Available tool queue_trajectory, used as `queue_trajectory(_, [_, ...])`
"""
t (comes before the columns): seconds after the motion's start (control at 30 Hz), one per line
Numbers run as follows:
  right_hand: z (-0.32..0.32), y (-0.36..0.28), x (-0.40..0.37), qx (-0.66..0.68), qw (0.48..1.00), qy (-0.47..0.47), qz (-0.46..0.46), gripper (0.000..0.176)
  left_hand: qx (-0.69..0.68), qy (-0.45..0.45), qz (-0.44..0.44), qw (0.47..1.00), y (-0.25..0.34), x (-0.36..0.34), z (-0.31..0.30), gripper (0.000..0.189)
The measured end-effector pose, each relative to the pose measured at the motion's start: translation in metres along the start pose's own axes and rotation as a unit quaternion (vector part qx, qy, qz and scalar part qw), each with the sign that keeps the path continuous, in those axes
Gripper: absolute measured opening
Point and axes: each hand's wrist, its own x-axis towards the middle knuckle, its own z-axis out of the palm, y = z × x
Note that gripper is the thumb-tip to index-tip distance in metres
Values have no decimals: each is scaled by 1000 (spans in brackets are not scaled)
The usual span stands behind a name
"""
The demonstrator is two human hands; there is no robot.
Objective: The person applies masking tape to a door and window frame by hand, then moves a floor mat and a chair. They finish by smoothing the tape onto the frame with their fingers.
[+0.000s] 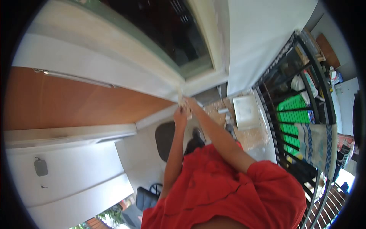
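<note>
Both my hands are together at the wall corner below the window frame [219, 76]. My left hand [180, 113] is closed, with a small dark bit showing at its fingers. My right hand [191, 104] is beside it, its fingers bent in towards the pale edge of the corner [180, 95]. A small pale piece shows between the hands, too small to name. Whatever the fingers grip is mostly hidden.
A white tray [246, 112] lies on a stained board [255, 135] to the right. Beyond stands a black metal railing [271, 110] with a cloth [316, 145] over it and a green crate [291, 114] behind. A dark mat [164, 141] lies at the left.
</note>
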Motion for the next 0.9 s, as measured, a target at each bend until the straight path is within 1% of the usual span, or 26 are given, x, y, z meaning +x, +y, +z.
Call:
queue_trajectory(0.07, [-4,2,14,-43,999,-2,-25,25,-13,-47,-61,997,26,2,-13,35])
queue_trajectory(0.17, [-2,-4,34,-103,991,-9,-89,24,-42,-89,-60,993,10,12,-17,40])
queue_trajectory(0.2, [0,0,36,-97,991,1,-90,24,-42,-100,-60,992,5,11,-21,40])
queue_trajectory(0.27, [6,1,41,-30,993,18,-113,30,-36,-116,-38,992,-1,15,-28,40])
queue_trajectory(0.3, [5,2,52,-26,992,29,-119,30,-40,-127,-34,991,-2,15,-32,40])
queue_trajectory(0.37, [3,5,74,-113,967,45,-224,29,-40,-186,-61,980,-5,16,-40,38])
queue_trajectory(0.4, [10,-2,68,-110,966,54,-227,29,-42,-196,-57,978,-15,20,-38,38])
queue_trajectory(0.47, [21,-12,56,-219,927,178,-248,28,-59,-216,-37,974,-35,25,-31,37])
queue_trajectory(0.5, [23,-12,57,-216,926,186,-248,28,-60,-225,-35,972,-41,28,-29,37])
queue_trajectory(0.6, [23,-9,57,-238,911,224,-252,26,-71,-230,-20,970,-62,36,-15,37])
queue_trajectory(0.67, [17,-1,59,-306,885,227,-267,28,-29,-231,12,972,-75,41,-5,36])
queue_trajectory(0.7, [14,5,62,-301,886,235,-262,28,-28,-242,11,970,-78,41,-3,36])
queue_trajectory(0.77, [15,14,67,-323,855,247,-320,29,-38,-219,10,975,-81,41,0,35])
queue_trajectory(0.8, [14,16,67,-318,857,254,-315,29,-35,-227,9,973,-81,41,2,35])
queue_trajectory(0.87, [14,20,63,-278,883,230,-299,28,-30,-210,-27,977,-86,43,3,33])
queue_trajectory(0.9, [13,19,59,-271,887,234,-292,28,-22,-218,-30,975,-91,44,6,33])
